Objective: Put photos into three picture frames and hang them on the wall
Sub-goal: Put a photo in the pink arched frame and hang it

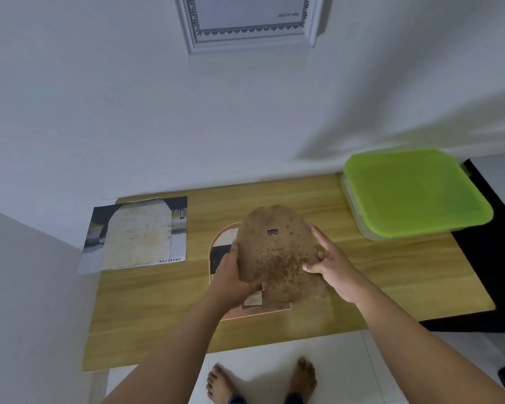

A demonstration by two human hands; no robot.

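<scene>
Both hands are on a brown, spotted backing board (277, 255) with an arched top, held tilted just above the middle of the wooden bench (391, 272). The left hand (233, 282) grips the board's lower left edge, fingers curled round it. The right hand (333, 269) pinches the right edge, thumb laid across the face and forefinger stretched up along the side. A small dark hanger sits near the top of the board.

Under the board, flat on the bench, lies an arched picture frame (219, 246) with a copper-coloured rim, showing at the left and the near end. To the left lies a printed sheet (137, 233) with a pale arched cut-out on top. At the far right stands a clear container with a green lid (414, 193). A white ornate frame (251, 21) hangs on the wall above.
</scene>
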